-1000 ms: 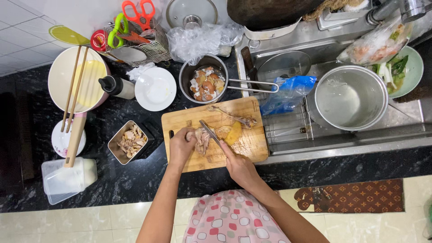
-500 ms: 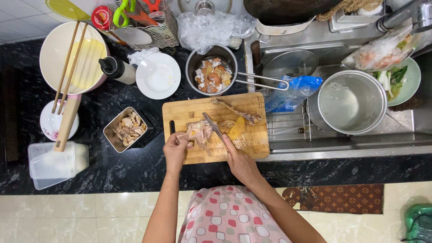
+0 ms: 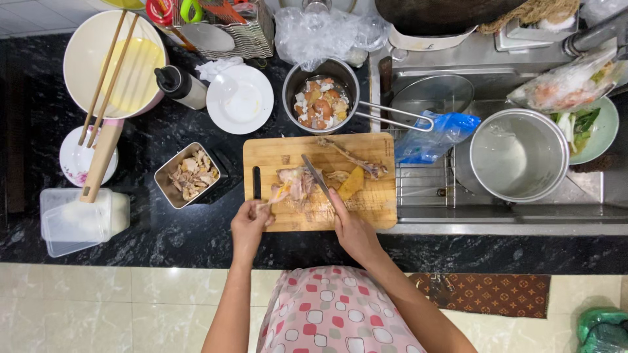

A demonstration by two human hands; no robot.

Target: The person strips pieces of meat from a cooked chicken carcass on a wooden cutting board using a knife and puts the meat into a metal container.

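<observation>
We stand at a black speckled stone counter that runs into a steel sink on our right. Below us lies a pale tiled floor with a brown patterned mat, all under even light.

Black stone counter: wooden cutting board, metal tin, white plate, saucepan

A crumpled blue plastic bag lies on the metal drying rack, just right of the wooden cutting board. A clear plastic bag of pinkish and green food rests over the rim of the pale green bowl at the far right. Crinkled transparent plastic wrapping sits behind the small steel saucepan. A dark-capped pale bottle lies beside the white plate. No screens or signs show.
</observation>
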